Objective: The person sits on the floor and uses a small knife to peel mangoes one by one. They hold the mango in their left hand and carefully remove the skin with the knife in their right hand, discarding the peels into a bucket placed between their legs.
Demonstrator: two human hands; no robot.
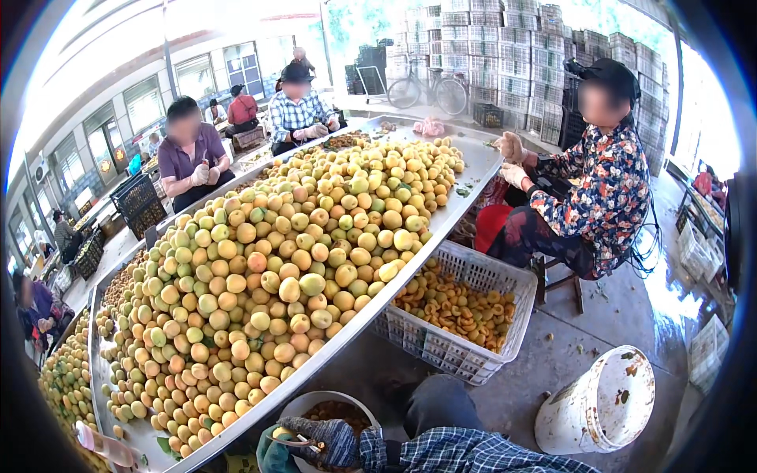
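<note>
At the bottom edge, my right hand [331, 440], in a grey-blue knit glove, grips a small metal hand tool [306, 441] whose kind is unclear. Beside it, my left hand [273, 454], in a green glove and partly cut off by the frame edge, holds a yellow apricot [284, 433]. Both hands are over or beside a white bucket [372, 414] with brownish contents. A big heap of apricots [254, 278] lies on the metal-rimmed table [355, 331] just beyond.
A white plastic crate [520, 307] of halved apricots stands under the table edge. A stained white bucket [568, 408] is at right. Gloved people sit around the table, one at right on a stool. A pink-capped bottle [106, 446] lies tilted at lower left. Crates are stacked behind.
</note>
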